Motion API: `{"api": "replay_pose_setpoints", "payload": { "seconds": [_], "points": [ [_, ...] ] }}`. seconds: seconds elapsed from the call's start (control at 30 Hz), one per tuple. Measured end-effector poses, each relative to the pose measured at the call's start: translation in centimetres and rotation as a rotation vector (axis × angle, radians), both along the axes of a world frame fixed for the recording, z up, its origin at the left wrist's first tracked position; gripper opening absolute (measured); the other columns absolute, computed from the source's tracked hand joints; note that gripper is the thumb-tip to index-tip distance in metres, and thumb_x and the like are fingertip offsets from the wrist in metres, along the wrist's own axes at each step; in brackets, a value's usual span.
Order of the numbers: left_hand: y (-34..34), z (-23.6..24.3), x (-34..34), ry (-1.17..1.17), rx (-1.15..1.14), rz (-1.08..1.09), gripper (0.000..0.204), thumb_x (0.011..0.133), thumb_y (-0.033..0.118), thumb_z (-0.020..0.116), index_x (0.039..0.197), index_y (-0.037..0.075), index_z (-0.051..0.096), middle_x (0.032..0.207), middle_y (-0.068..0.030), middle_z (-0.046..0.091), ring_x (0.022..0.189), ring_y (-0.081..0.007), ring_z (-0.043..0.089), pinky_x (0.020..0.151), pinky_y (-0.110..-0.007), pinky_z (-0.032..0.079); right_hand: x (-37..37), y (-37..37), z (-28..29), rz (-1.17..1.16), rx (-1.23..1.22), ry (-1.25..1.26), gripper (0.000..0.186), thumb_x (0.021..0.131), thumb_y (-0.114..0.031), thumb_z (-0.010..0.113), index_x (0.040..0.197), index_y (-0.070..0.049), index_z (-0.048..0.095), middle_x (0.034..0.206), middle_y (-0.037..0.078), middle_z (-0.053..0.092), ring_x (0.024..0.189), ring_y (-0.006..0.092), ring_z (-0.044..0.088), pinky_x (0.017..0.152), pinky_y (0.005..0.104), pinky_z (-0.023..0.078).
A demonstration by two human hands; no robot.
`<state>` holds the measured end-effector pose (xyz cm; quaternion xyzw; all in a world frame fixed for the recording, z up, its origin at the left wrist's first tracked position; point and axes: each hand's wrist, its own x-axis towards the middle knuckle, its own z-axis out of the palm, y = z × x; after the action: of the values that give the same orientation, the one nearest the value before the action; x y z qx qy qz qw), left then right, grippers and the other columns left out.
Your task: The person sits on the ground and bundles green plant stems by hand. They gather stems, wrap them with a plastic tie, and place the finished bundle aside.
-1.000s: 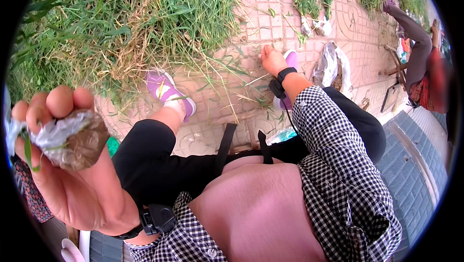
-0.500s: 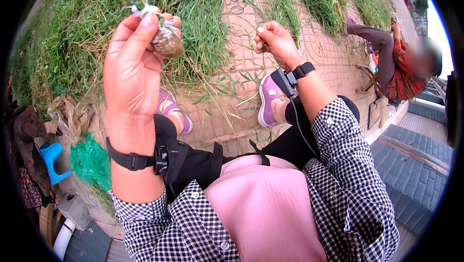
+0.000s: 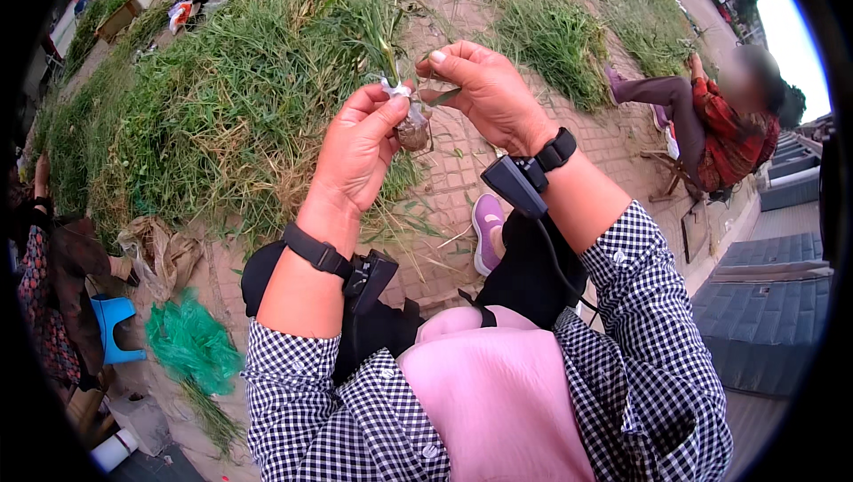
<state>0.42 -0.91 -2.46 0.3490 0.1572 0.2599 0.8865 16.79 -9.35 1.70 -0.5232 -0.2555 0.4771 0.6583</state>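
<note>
My left hand (image 3: 355, 144) pinches a small green plant (image 3: 387, 48) by the white plastic tied at its neck. Below the fingertips hangs its brown root ball (image 3: 413, 131), wrapped in clear plastic, while the long thin leaves point up and away. Just to the right, my right hand (image 3: 487, 95) is closed, thumb against curled fingers, close beside the stem. A narrow green leaf (image 3: 442, 96) shows at its fingertips; whether it belongs to the plant I cannot tell.
A large heap of cut grass (image 3: 204, 118) covers the paving ahead left, with another grass pile (image 3: 551, 47) ahead right. A green plastic bag (image 3: 191, 340) and blue stool (image 3: 114, 329) lie left. A seated person (image 3: 737, 127) is at right; another is at the left edge.
My left hand has moved right with the plant, and my right hand has come left, so the two now meet at the stem. The view has shifted, showing more ground ahead.
</note>
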Motion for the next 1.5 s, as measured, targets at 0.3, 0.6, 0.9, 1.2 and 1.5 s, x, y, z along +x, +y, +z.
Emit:
{"api": "replay_pose_setpoints", "payload": {
  "seconds": [0.3, 0.6, 0.9, 1.2, 1.5],
  "points": [
    [0.4, 1.3, 0.9, -0.039, 0.016, -0.026, 0.015, 0.096, 0.01, 0.059, 0.11, 0.004, 0.058, 0.109, -0.0109, 0.067, 0.095, -0.0224, 0.067, 0.086, -0.038, 0.054, -0.8, -0.3, -0.9, 0.034, 0.057, -0.055, 0.03, 0.099, -0.029, 0.058, 0.115, -0.004, 0.061, 0.109, 0.003, 0.062, 0.095, 0.0094, 0.057, 0.088, 0.0279, 0.047],
    [2.7, 2.8, 0.6, -0.039, 0.009, 0.077, 0.018, 0.096, 0.013, 0.061, 0.108, -0.001, 0.06, 0.106, -0.0128, 0.066, 0.096, -0.0254, 0.065, 0.085, -0.039, 0.054, 0.4, -3.6, -6.2, 0.247, -0.049, -0.119, 0.023, 0.101, -0.026, 0.055, 0.104, -0.005, 0.064, 0.077, -0.004, 0.057, 0.07, 0.0039, 0.05, 0.065, 0.0201, 0.042],
    [6.0, 3.6, -1.8, -0.057, -0.001, 0.351, 0.022, 0.097, 0.015, 0.06, 0.111, -0.002, 0.059, 0.107, -0.0128, 0.064, 0.101, -0.0257, 0.063, 0.091, -0.04, 0.053, -0.4, -7.4, -11.9, 0.309, -0.137, -0.252, 0.018, 0.101, -0.018, 0.051, 0.094, -0.005, 0.061, 0.079, -0.004, 0.055, 0.071, 0.006, 0.048, 0.068, 0.0228, 0.043],
    [8.1, 4.7, -5.9, -0.126, 0.017, 0.454, 0.029, 0.097, 0.017, 0.059, 0.116, -0.005, 0.055, 0.108, -0.0139, 0.063, 0.104, -0.025, 0.062, 0.097, -0.04, 0.053, -1.0, -12.5, -20.6, 0.354, -0.414, -0.422, 0.02, 0.097, -0.023, 0.056, 0.092, -0.005, 0.064, 0.076, 0.003, 0.058, 0.07, 0.0119, 0.051, 0.068, 0.0308, 0.046],
    [4.7, 3.6, -3.2, -0.082, 0.018, 0.183, 0.021, 0.098, 0.015, 0.057, 0.113, 0.0, 0.058, 0.108, -0.0109, 0.063, 0.103, -0.0224, 0.063, 0.096, -0.041, 0.053, -0.3, -5.6, -9.2, 0.137, 0.07, -0.688, 0.044, 0.098, -0.02, 0.053, 0.138, -0.003, 0.048, 0.141, 0.018, 0.05, 0.131, 0.0279, 0.047, 0.109, 0.0374, 0.037]
  ]
}}
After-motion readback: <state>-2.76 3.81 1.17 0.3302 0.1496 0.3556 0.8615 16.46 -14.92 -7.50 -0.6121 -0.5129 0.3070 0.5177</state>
